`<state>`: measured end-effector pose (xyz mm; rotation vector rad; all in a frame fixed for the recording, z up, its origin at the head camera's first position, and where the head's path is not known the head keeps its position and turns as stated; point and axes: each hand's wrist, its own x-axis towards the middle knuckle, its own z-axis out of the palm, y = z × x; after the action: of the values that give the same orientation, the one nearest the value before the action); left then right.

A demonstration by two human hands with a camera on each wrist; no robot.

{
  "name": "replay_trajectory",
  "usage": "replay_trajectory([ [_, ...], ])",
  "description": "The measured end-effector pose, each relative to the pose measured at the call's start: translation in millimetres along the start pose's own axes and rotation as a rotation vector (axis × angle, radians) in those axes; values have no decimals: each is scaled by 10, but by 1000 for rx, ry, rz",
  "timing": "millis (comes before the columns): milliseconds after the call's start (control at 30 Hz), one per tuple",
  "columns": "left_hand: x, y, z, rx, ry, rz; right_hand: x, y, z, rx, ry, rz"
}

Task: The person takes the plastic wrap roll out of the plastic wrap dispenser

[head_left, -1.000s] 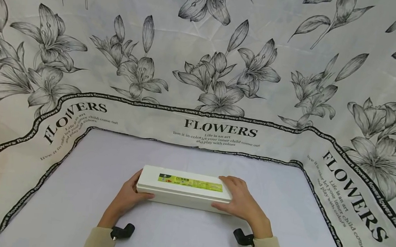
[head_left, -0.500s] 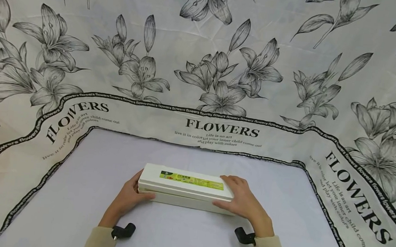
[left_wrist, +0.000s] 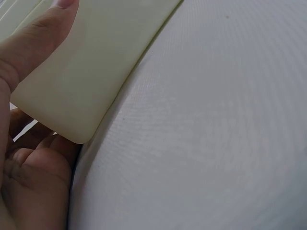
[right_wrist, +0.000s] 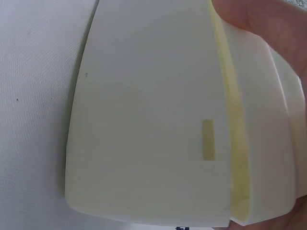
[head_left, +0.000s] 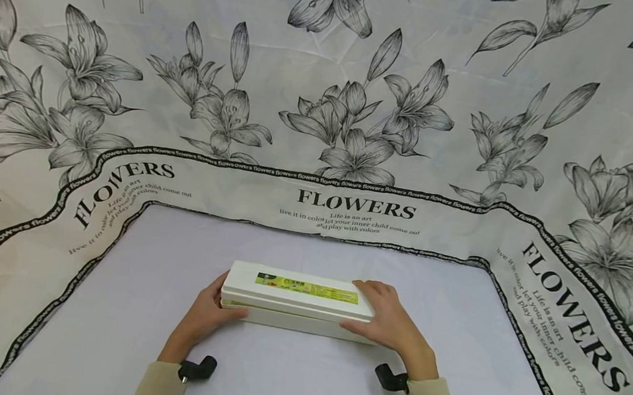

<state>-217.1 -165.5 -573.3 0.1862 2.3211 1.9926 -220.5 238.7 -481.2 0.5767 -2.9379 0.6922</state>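
A long white plastic cling film box [head_left: 300, 323] lies on the white table, with a yellow-green label [head_left: 308, 288] on its lid [head_left: 241, 277]. The lid sits slightly raised at the left, leaving a narrow gap along the front. My left hand [head_left: 207, 313] grips the left end, its thumb [left_wrist: 41, 38] on the front wall and its fingers behind the end. Around the right end curls my right hand [head_left: 387, 320], thumb on the front, fingers over the lid's back edge. In the right wrist view a yellowish strip [right_wrist: 235, 139] shows inside the gap.
White cloth [head_left: 277, 382] covers the table in front of and around the box. A floral curtain [head_left: 351, 119] with a lettered border hangs behind and along both sides. Black camera mounts [head_left: 198, 368] sit at both wrists.
The lid was nearly flush a second ago; its left side has risen and a thin gap has opened along the front. Both hands have kept their grip, barely moving.
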Motion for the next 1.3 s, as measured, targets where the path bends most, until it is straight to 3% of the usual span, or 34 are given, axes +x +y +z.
replay_trajectory([
  [1300, -4, 2, 1, 14, 7, -21, -11, 62, -40, 20, 51, 24],
])
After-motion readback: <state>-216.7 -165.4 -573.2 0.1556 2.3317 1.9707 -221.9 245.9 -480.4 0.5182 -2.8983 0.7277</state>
